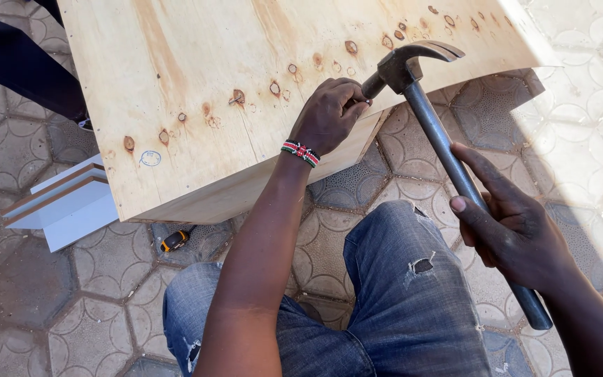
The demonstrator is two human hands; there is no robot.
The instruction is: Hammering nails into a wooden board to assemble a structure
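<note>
The floor (29, 293) is made of grey paving stones with curved, six-sided shapes pressed into them. Its right side lies in bright sun, and its left side is in shade. A big box of pale plywood (246, 91) with dark knots stands on the floor at the top. Just left of the box, some flat white boards (71, 206) with brown edges lie in a pile. A small yellow and black tool (174, 241) lies under the box's near corner.
</note>
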